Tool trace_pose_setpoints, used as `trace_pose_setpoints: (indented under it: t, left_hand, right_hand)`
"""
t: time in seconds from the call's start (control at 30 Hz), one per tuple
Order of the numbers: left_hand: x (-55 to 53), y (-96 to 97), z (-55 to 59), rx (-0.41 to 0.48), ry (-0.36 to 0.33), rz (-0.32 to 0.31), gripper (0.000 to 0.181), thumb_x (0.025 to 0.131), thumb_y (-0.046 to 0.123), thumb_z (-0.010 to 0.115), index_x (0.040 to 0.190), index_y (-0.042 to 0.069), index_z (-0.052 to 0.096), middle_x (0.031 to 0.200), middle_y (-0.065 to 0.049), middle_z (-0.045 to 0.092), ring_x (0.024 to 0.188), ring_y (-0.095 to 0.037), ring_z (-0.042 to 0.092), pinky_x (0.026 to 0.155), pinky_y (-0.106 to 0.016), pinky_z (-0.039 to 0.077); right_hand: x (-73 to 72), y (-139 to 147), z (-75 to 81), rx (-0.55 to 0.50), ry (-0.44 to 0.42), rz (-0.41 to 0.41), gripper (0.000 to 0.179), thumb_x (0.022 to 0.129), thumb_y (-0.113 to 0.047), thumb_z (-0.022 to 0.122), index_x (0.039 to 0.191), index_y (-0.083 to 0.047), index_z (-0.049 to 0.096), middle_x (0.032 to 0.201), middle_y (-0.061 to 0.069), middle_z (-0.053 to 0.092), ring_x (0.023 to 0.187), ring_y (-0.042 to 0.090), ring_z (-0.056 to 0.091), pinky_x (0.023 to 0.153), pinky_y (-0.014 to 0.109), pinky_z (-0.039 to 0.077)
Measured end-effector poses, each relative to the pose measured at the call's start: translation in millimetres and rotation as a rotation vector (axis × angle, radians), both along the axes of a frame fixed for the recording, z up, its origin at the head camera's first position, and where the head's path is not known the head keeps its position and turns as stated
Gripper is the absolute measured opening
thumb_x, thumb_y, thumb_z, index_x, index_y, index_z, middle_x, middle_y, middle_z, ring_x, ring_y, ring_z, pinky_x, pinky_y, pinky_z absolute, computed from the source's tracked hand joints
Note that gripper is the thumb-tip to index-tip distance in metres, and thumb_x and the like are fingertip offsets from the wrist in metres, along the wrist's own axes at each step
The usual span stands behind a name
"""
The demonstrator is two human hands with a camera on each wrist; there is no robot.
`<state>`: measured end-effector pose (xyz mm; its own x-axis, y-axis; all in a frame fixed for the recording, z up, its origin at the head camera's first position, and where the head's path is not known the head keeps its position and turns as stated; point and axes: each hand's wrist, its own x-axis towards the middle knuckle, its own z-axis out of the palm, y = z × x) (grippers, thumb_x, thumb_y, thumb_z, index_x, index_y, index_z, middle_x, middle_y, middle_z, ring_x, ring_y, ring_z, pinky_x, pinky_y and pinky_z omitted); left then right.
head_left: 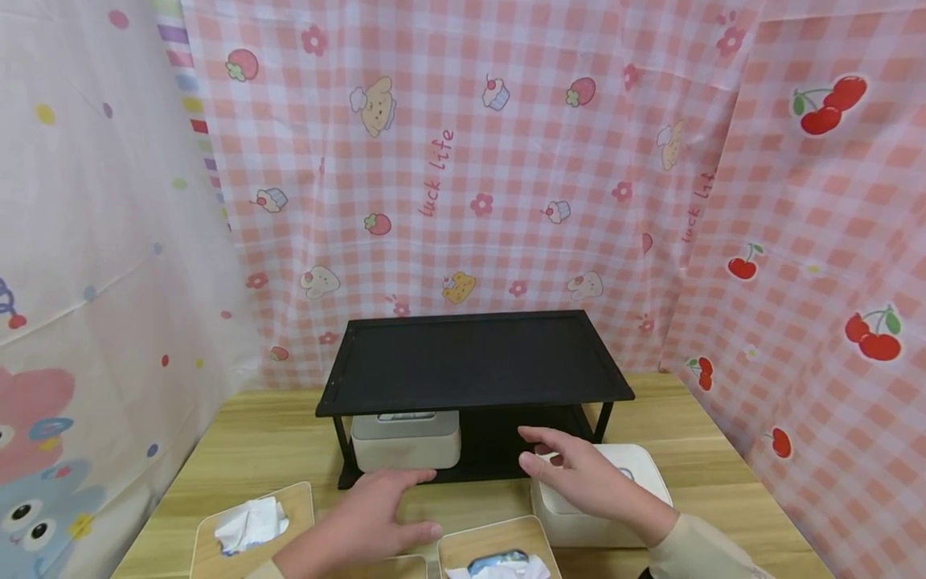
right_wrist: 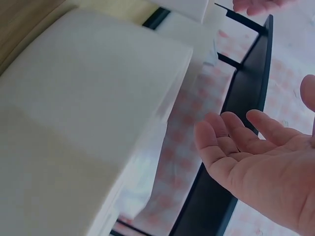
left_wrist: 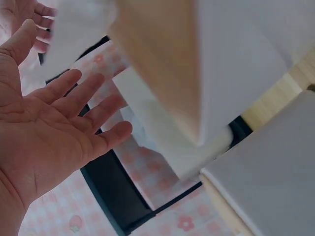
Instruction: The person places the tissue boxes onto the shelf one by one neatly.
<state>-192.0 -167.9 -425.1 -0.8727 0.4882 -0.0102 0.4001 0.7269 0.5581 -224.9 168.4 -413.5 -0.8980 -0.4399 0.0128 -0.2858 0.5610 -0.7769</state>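
Observation:
My left hand (head_left: 370, 515) hovers in front of the black two-tier rack (head_left: 477, 362), fingers spread and holding nothing. On the rack's lower shelf, at the left, stands a white tissue box with a grey lid (head_left: 407, 442). My right hand (head_left: 582, 476) is in front of the rack's right half, over a white tissue box (head_left: 589, 527) on the table, which it partly hides. Whether it touches that box I cannot tell. In the right wrist view the fingers (right_wrist: 266, 142) are loosely bent with nothing in them.
Wood-topped tissue boxes stand at the table's front: one at the left (head_left: 253, 527) and one near the middle (head_left: 499, 535), both with tissue showing. Another box edge (head_left: 394, 567) shows between them. Patterned cloth (head_left: 470, 161) hangs behind the rack and along both sides.

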Motion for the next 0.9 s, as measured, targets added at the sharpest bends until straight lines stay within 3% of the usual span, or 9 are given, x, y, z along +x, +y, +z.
trace_pose_setpoints:
  t: [0.17,0.43,0.53,0.77,0.9]
  left_hand:
    - [0.7,4.5,8.9,-0.032,0.010,-0.030,0.073,0.092,0.055,0.081,0.147,0.011,0.064,0.146,-0.004,0.069,0.133,-0.036,0.064,0.109,-0.066,0.049]
    - [-3.5,18.8,23.1,-0.103,0.019,-0.080,0.075,0.093,0.060,0.077,0.152,0.016,0.060,0.151,0.000,0.065,0.140,-0.032,0.059,0.114,-0.058,0.050]
    - [-4.1,26.1,27.5,-0.123,0.000,-0.092,0.076,0.093,0.061,0.077,0.153,0.017,0.059,0.152,0.001,0.065,0.142,-0.032,0.058,0.117,-0.059,0.046]
    - [-4.2,43.1,32.4,-0.149,0.027,-0.136,0.076,0.093,0.062,0.077,0.152,0.017,0.060,0.148,0.003,0.068,0.139,-0.025,0.061,0.118,-0.053,0.047]
    - [-5.2,51.4,34.8,-0.151,0.017,-0.149,0.075,0.093,0.062,0.076,0.152,0.018,0.060,0.146,0.004,0.069,0.136,-0.023,0.063,0.115,-0.050,0.050]
  right_hand:
    - [6.3,18,4.0,0.030,0.056,-0.036,0.059,0.108,-0.049,0.061,0.157,-0.016,0.055,0.158,0.005,0.059,0.138,0.031,0.059,0.108,0.044,0.054]
    - [16.5,44,7.3,0.056,0.162,-0.096,0.055,0.107,-0.041,0.066,0.153,-0.011,0.059,0.149,0.007,0.067,0.126,0.032,0.065,0.096,0.034,0.057]
    - [18.6,53,7.3,0.073,0.168,-0.109,0.055,0.107,-0.039,0.066,0.153,-0.009,0.058,0.145,0.011,0.068,0.122,0.029,0.066,0.093,0.034,0.057]
    - [22.3,76,4.5,0.127,0.176,-0.167,0.058,0.108,-0.039,0.065,0.154,-0.006,0.056,0.148,0.015,0.066,0.128,0.033,0.064,0.098,0.049,0.056]
    - [25.3,89,1.9,0.157,0.187,-0.208,0.057,0.107,-0.038,0.066,0.153,-0.005,0.057,0.148,0.016,0.066,0.127,0.034,0.065,0.096,0.044,0.057]
